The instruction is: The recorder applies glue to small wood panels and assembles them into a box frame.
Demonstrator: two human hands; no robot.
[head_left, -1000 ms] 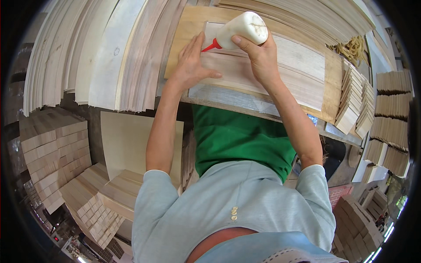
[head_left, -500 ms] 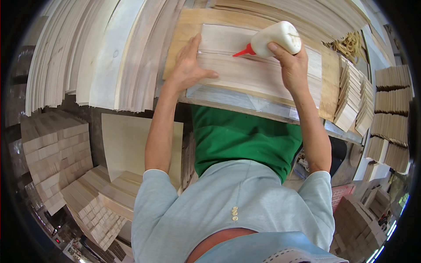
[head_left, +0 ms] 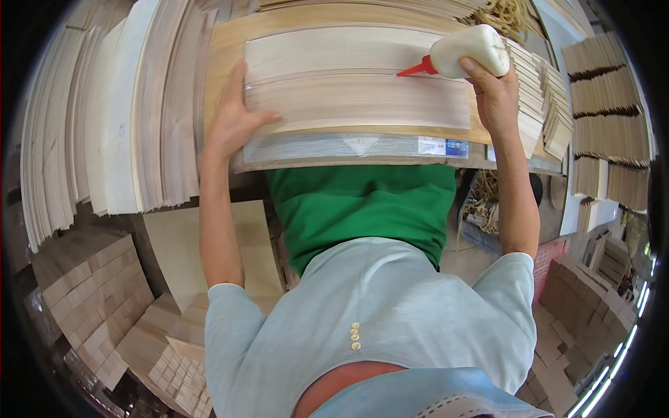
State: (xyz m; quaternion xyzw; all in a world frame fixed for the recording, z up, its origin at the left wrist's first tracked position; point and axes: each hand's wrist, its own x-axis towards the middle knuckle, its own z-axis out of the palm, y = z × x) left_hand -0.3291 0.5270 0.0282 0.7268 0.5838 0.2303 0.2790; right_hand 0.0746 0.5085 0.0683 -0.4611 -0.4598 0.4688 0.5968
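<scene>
Two pale wooden boards lie side by side on a plywood sheet [head_left: 221, 43], the far board [head_left: 327, 50] and the near board [head_left: 355, 104], with a narrow seam between them. My right hand [head_left: 496, 94] is closed round a white glue bottle [head_left: 465, 50], tilted so its red nozzle [head_left: 418, 67] points down and left. The nozzle's tip is at the seam, right of the middle. At the boards' left end rests my left hand [head_left: 233, 118], fingers stretched along the edge and thumb spread out over the near board. It grips nothing.
Thin wooden boards [head_left: 111, 118] stand in long rows at the left. Stacked short slats [head_left: 533, 104] lie right of the plywood, below a heap of yellowish bands [head_left: 512, 17]. Bundled slats [head_left: 599, 118] fill the far right. Block stacks [head_left: 97, 299] stand lower left.
The nozzle has moved rightward along the seam with the bottle in my right hand. My left hand stays at the boards' left end. The whole view has shifted and turned slightly.
</scene>
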